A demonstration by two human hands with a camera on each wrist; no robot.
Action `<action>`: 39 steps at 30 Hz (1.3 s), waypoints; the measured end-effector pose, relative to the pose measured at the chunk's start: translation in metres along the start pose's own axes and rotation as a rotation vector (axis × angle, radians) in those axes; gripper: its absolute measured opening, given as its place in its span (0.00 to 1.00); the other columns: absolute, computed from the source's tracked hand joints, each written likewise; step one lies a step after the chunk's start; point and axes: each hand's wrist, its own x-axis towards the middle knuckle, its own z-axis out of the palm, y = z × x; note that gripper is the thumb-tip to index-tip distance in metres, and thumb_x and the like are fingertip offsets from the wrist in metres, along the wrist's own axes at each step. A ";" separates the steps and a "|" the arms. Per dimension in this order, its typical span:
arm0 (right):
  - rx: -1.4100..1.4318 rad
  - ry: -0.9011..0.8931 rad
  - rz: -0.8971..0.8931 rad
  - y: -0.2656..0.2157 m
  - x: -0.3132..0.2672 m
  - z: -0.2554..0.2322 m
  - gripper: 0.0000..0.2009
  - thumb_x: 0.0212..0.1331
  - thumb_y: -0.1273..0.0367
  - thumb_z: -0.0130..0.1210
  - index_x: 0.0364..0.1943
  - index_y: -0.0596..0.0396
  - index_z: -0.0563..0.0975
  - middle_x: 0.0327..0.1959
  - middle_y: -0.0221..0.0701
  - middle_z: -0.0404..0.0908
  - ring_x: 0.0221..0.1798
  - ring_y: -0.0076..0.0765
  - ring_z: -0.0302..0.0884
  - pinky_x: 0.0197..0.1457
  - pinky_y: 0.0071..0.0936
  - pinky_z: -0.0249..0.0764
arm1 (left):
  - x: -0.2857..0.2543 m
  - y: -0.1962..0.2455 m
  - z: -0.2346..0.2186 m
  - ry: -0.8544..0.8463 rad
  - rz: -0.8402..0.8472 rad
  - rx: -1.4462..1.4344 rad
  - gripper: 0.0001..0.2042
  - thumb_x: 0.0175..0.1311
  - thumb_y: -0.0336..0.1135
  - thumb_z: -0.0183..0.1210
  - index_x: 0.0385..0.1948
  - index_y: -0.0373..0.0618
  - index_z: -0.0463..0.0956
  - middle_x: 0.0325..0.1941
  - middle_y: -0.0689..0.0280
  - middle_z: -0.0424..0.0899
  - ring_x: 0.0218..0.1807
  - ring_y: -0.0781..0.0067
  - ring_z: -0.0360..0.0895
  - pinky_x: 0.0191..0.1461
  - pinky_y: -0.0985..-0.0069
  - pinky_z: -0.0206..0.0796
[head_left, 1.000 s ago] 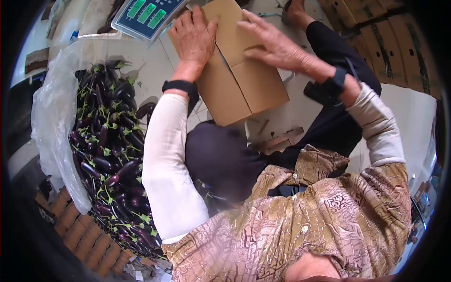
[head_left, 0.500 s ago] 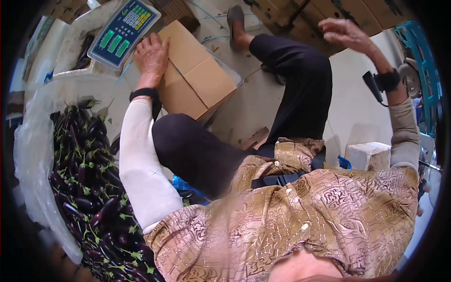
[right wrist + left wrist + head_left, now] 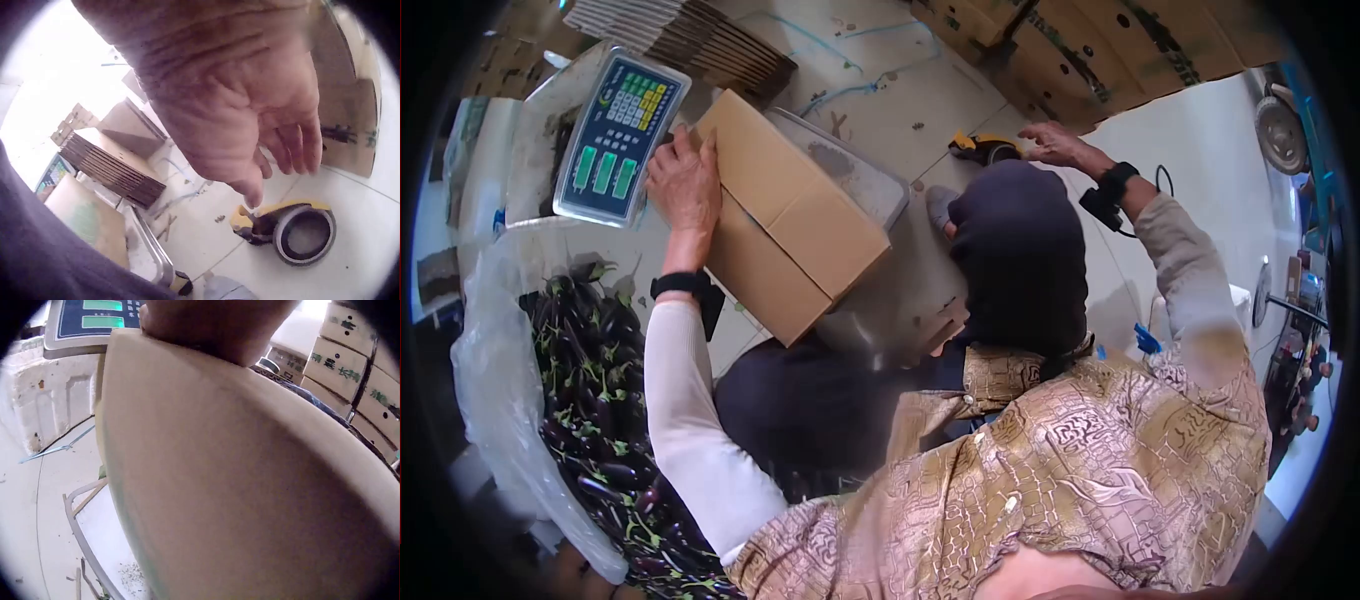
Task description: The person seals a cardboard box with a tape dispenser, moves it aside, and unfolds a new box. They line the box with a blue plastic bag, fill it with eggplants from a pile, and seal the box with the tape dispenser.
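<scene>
A closed cardboard box (image 3: pixel 800 215) stands on the metal platform (image 3: pixel 885 190) of the scale, its two top flaps meeting at a seam. My left hand (image 3: pixel 685 185) rests on the box's left edge beside the scale display (image 3: pixel 615 135). In the left wrist view the box side (image 3: pixel 237 456) fills most of the picture under that hand (image 3: pixel 212 325). Beyond the knee, my right hand (image 3: pixel 1062 148) reaches out with loosely bent fingers. Below it on the floor lies a yellow tape dispenser (image 3: pixel 284 228) with a dark ring; the fingertips are apart from it in the right wrist view.
A pile of eggplants (image 3: pixel 595 400) lies at the left beside a clear plastic sheet (image 3: pixel 500 370). Flattened cartons (image 3: pixel 685 45) are stacked behind the box. Printed cartons (image 3: pixel 1120 55) stand at the back right. Blue straps (image 3: pixel 840 88) lie on the tiled floor.
My right hand has left the box top, swung out right, then come in low near the tape dispenser. My left hand stays on the box. The view has shifted.
</scene>
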 end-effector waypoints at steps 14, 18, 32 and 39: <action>-0.298 0.105 -0.022 0.023 0.085 0.093 0.24 0.46 0.79 0.56 0.52 0.55 0.69 0.45 0.50 0.79 0.50 0.63 0.75 0.50 0.51 0.73 | -0.023 0.037 -0.032 0.031 -0.010 -0.114 0.18 0.61 0.50 0.60 0.45 0.50 0.75 0.37 0.60 0.73 0.44 0.57 0.69 0.46 0.58 0.60; -0.215 0.062 0.016 0.013 0.077 0.083 0.23 0.46 0.75 0.57 0.51 0.57 0.67 0.40 0.55 0.79 0.46 0.68 0.76 0.46 0.52 0.74 | -0.021 0.036 -0.039 -0.029 -0.040 -0.106 0.16 0.65 0.50 0.56 0.46 0.51 0.77 0.38 0.60 0.76 0.45 0.56 0.71 0.48 0.58 0.62; 0.767 0.078 -0.329 -0.159 0.038 -0.077 0.10 0.53 0.71 0.59 0.39 0.58 0.81 0.35 0.31 0.81 0.41 0.32 0.80 0.47 0.27 0.75 | -0.019 0.031 -0.051 0.032 -0.073 -0.229 0.15 0.65 0.49 0.56 0.35 0.46 0.77 0.36 0.60 0.78 0.45 0.56 0.75 0.46 0.58 0.70; 0.891 -0.103 -0.518 -0.329 0.058 -0.114 0.27 0.48 0.69 0.65 0.53 0.66 0.70 0.34 0.40 0.82 0.35 0.33 0.81 0.40 0.31 0.78 | -0.019 0.021 -0.024 0.118 -0.033 -0.294 0.14 0.66 0.47 0.56 0.37 0.47 0.80 0.35 0.58 0.79 0.42 0.53 0.76 0.45 0.59 0.69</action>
